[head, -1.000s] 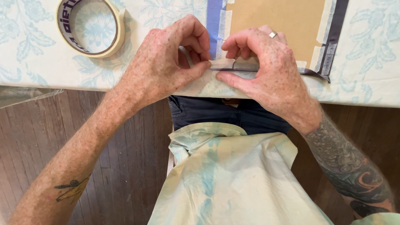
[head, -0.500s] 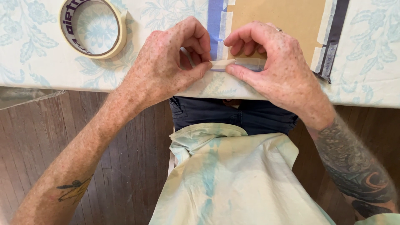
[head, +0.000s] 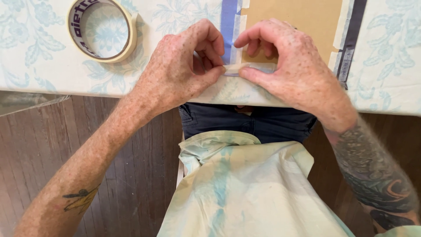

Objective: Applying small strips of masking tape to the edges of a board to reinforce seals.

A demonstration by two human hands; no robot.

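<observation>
A person's left hand [head: 180,72] and right hand [head: 291,70] meet at the near edge of a table [head: 39,66], each pinching one end of a short tape strip [head: 250,68] between thumb and curled fingers. The strip lies across the lower edge of a brown card [head: 298,22], whose sides are bordered with blue and pale tape. A tape roll [head: 102,30] sits well to the left on the floral cloth. Below, dark trousers [head: 245,123] and a stained apron [head: 250,193] fill the lap.

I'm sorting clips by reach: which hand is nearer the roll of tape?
Left. The left hand lies just right of the tape roll, apart from it; the right hand is farther right, beyond the left.
</observation>
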